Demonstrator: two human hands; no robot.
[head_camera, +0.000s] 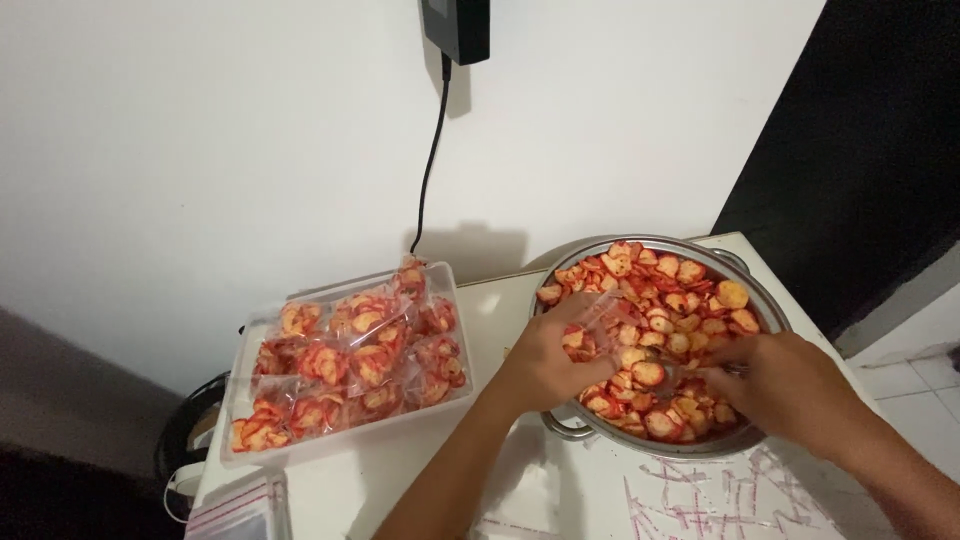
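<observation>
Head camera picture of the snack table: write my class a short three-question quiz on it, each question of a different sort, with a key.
1. True or false: the round metal pot of red-orange round chips stands on the floor.
2. Which hand holds a small clear plastic bag over the pot: A left hand, B right hand?
3. Fill in: the filled chip packets lie in a shallow clear plastic ____.

Key
1. False; it stands on the white table.
2. A.
3. Tray, beside the pot on the left hand's side.
</observation>
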